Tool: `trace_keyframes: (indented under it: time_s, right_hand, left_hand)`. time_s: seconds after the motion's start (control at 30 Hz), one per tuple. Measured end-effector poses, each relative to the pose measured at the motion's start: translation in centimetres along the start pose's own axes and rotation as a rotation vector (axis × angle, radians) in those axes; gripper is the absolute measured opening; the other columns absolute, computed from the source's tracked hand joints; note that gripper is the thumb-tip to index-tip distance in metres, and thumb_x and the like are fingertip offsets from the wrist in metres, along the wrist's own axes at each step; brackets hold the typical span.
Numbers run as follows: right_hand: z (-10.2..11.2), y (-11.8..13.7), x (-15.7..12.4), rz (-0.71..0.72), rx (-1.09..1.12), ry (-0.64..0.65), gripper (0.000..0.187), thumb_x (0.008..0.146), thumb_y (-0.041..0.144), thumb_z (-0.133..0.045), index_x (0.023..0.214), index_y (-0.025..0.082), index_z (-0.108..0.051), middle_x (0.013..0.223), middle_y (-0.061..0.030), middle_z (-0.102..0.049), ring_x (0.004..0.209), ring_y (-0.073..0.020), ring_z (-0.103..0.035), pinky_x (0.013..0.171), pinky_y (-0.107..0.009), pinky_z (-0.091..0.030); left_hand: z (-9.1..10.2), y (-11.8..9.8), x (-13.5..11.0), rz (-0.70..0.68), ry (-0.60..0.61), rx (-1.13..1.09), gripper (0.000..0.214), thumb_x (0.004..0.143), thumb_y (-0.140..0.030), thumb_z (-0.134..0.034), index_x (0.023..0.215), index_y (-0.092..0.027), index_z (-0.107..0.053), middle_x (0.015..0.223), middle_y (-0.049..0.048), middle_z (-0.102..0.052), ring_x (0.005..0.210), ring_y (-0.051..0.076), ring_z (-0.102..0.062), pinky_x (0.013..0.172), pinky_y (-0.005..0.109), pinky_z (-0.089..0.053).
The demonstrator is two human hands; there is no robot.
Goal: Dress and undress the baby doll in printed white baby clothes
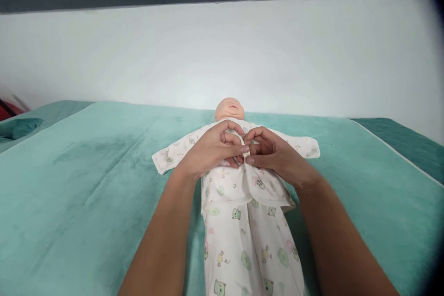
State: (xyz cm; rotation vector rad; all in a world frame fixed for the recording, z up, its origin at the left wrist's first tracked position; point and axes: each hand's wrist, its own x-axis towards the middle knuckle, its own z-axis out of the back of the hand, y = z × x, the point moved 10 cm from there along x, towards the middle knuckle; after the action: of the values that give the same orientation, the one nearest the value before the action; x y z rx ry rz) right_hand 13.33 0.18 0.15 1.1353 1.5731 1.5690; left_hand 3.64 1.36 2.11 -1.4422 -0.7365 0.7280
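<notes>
A baby doll (229, 108) lies on its back with its head away from me. It wears a white baby shirt (222, 186) with small animal prints, sleeves spread to both sides, and matching trousers (232, 249). Over the chest, my left hand (222, 145) pinches the shirt's front edge between thumb and fingers. Facing it, my right hand (268, 152) pinches the other side of the same front opening. Thumbs and fingertips nearly meet at the middle of the shirt. Any fastener between them is hidden by my fingers.
The doll lies on a bed covered with a teal sheet (86, 185) with white piping near its sides. Behind it stands a white wall (208, 55) with a dark band above. A crumpled teal cloth (22, 127) and something red (7, 110) are at the far left.
</notes>
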Motion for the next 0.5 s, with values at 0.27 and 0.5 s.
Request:
trace_keyframes:
  time_s: [0.27, 0.5]
  right_hand:
    - [0.04, -0.16, -0.13, -0.029, -0.063, -0.022, 0.034, 0.077, 0.028, -0.078, 0.102, 0.027, -0.054, 0.064, 0.0073, -0.044, 0.056, -0.0097, -0.037, 0.050, -0.024, -0.030]
    - [0.56, 0.16, -0.02, 0.036, 0.034, -0.043, 0.031, 0.075, 0.027, -0.080, 0.096, 0.025, -0.058, 0.063, 0.0072, -0.045, 0.054, -0.0080, -0.036, 0.049, -0.022, -0.029]
  left_hand:
    - [-0.11, -0.16, -0.20, 0.011, 0.043, 0.022, 0.041, 0.074, -0.034, -0.078, 0.107, -0.024, -0.056, 0.075, -0.0021, -0.065, 0.067, 0.012, -0.063, 0.065, 0.027, -0.053]
    - [-0.11, -0.15, -0.41, 0.021, 0.098, 0.084, 0.036, 0.077, -0.034, -0.076, 0.106, -0.022, -0.058, 0.071, -0.0019, -0.064, 0.065, 0.013, -0.064, 0.063, 0.027, -0.054]
